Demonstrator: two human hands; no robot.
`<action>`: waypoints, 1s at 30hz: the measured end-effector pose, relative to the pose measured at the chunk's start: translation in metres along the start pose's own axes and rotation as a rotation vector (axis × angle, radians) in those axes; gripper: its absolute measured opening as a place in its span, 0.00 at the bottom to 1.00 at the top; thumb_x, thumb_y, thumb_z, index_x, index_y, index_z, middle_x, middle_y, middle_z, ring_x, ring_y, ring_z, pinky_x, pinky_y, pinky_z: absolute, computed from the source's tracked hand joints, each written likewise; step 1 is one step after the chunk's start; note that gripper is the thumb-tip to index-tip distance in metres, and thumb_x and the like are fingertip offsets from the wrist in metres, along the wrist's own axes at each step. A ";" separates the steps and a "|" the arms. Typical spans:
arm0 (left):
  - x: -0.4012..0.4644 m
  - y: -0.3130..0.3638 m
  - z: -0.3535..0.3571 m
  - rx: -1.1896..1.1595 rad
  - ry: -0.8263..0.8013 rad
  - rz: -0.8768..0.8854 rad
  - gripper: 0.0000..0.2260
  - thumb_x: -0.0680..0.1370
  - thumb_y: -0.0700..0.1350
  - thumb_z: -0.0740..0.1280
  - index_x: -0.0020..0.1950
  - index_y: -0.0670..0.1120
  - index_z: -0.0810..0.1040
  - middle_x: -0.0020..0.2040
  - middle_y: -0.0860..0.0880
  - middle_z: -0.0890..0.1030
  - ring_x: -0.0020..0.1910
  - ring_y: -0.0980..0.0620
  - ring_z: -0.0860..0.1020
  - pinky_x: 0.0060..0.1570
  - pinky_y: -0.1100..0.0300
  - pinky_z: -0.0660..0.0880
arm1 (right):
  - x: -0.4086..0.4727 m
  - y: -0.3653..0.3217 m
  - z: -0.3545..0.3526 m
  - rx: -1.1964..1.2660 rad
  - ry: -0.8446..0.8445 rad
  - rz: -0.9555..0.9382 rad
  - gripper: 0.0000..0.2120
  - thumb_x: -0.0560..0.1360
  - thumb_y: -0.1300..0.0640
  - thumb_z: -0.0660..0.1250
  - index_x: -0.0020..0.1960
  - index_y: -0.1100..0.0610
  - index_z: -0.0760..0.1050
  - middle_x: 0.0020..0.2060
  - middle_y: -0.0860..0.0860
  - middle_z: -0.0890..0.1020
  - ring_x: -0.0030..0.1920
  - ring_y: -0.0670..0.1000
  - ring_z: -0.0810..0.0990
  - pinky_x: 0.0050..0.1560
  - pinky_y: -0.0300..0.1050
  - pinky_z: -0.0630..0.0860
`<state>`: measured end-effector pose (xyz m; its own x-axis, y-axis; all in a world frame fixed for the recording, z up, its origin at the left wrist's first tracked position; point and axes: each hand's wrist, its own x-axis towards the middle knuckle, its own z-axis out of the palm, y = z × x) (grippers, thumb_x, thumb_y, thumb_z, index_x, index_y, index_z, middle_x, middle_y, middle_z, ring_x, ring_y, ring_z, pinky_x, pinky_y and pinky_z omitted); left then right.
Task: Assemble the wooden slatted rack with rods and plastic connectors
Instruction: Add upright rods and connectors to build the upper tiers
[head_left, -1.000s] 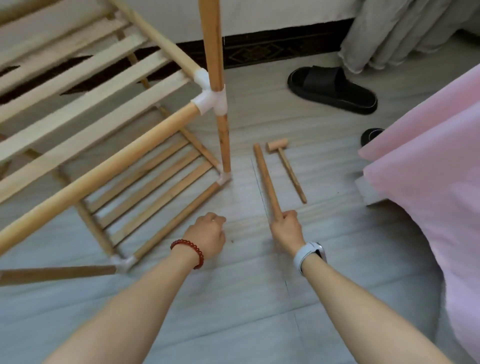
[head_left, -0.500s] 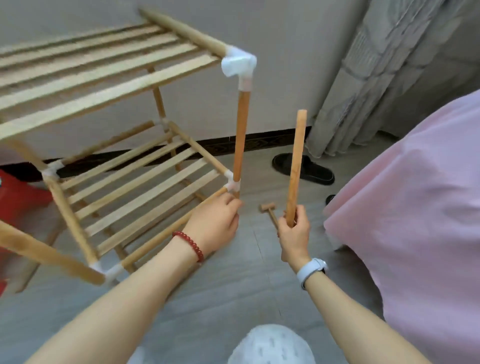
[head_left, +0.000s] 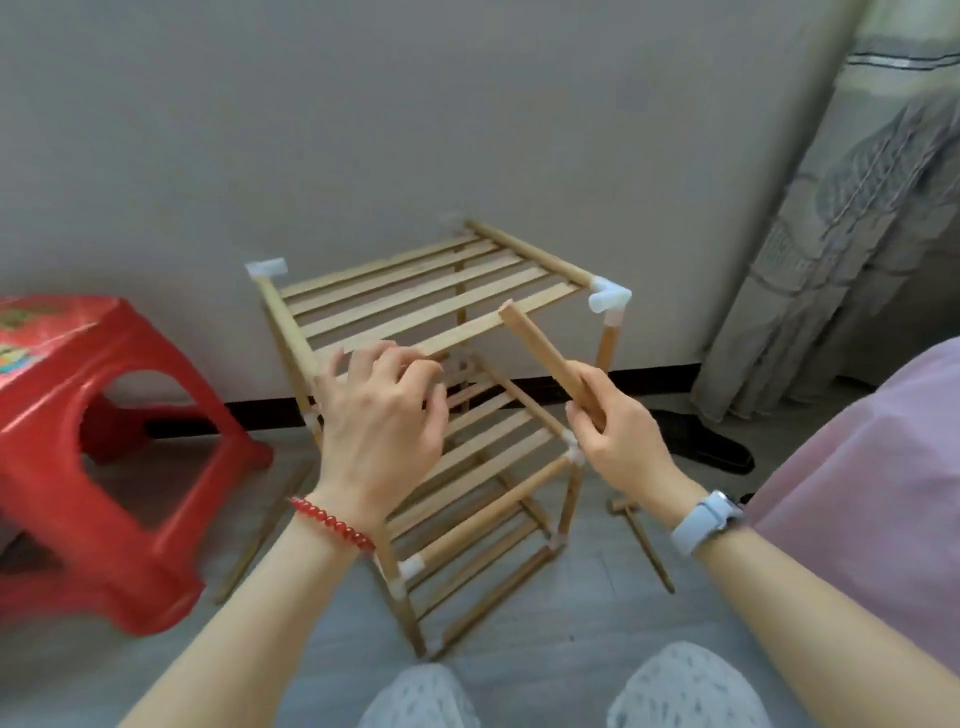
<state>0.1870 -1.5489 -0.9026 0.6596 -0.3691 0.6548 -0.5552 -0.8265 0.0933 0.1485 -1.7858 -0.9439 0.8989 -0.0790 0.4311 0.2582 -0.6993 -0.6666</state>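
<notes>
The wooden slatted rack (head_left: 431, 291) stands on the floor against the wall, three tiers joined by white plastic connectors (head_left: 609, 296). My right hand (head_left: 621, 434) grips a loose wooden rod (head_left: 545, 358) by its lower end; the rod tilts up and to the left, its tip just in front of the top shelf's front slat. My left hand (head_left: 384, 415) hovers in front of the top shelf's near left part, fingers loosely curled, holding nothing. The near left top corner of the rack is hidden behind that hand.
A red plastic stool (head_left: 98, 441) stands at the left. Another loose rod (head_left: 265, 530) lies on the floor beside it. A small wooden mallet (head_left: 639, 540) lies right of the rack. A pink cloth (head_left: 872, 493) and a black slipper (head_left: 711, 447) are at the right.
The view has pulled back and up, so the whole rack shows. My right hand has tipped the rod from upright to leaning left toward the top shelf. My left hand rose from the middle tier.
</notes>
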 end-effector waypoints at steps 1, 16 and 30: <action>-0.008 -0.013 0.000 -0.007 -0.031 -0.056 0.13 0.75 0.51 0.60 0.49 0.47 0.81 0.52 0.48 0.80 0.58 0.45 0.75 0.64 0.43 0.62 | 0.002 -0.006 0.001 -0.050 -0.064 -0.038 0.17 0.79 0.56 0.60 0.66 0.43 0.67 0.33 0.41 0.75 0.35 0.42 0.76 0.34 0.29 0.70; -0.050 -0.113 -0.030 -0.719 -0.226 -0.379 0.19 0.75 0.29 0.64 0.51 0.55 0.75 0.72 0.59 0.62 0.73 0.65 0.47 0.70 0.62 0.54 | 0.046 -0.092 0.050 -0.537 -0.208 -0.610 0.15 0.76 0.49 0.59 0.61 0.49 0.76 0.39 0.48 0.79 0.39 0.51 0.79 0.30 0.41 0.66; -0.047 -0.103 -0.033 -1.104 -0.010 -0.690 0.16 0.83 0.41 0.50 0.66 0.54 0.69 0.71 0.61 0.64 0.74 0.62 0.54 0.71 0.64 0.52 | 0.053 -0.108 0.071 -0.543 -0.266 -0.589 0.15 0.78 0.51 0.60 0.63 0.49 0.74 0.42 0.48 0.80 0.40 0.52 0.79 0.33 0.41 0.66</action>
<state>0.1962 -1.4327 -0.9188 0.9755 -0.0184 0.2191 -0.2199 -0.0635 0.9735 0.1931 -1.6644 -0.8921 0.7419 0.5275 0.4139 0.5655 -0.8239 0.0363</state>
